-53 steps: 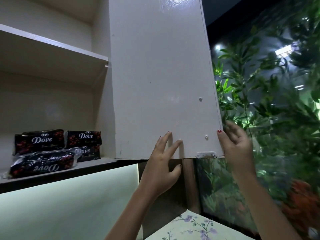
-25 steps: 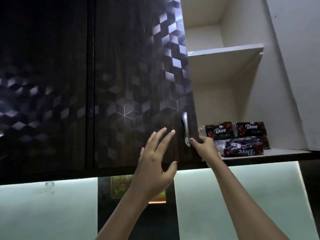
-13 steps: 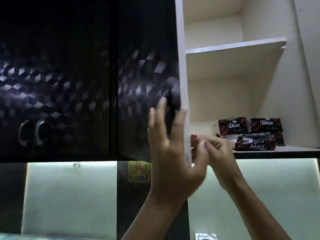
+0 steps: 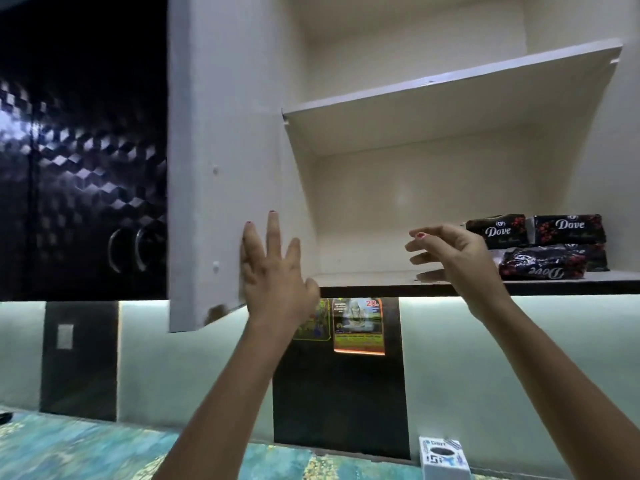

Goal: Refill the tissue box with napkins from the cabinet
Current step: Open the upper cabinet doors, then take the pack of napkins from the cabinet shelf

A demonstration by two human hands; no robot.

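The left hand (image 4: pixel 273 271) lies flat, fingers spread, against the open cabinet door (image 4: pixel 221 168). The right hand (image 4: pixel 453 252) hovers empty, fingers loosely curled, just left of the napkin packs (image 4: pixel 543 244) stacked on the lower shelf (image 4: pixel 381 280). A small box (image 4: pixel 444 457) stands on the surface (image 4: pixel 86 448) below.

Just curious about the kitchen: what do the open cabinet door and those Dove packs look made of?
Open cabinet door: likely laminated board, smooth off-white inside with a soft sheen and small screw caps. Dove packs: thin glossy plastic film, crinkled and catching the light.
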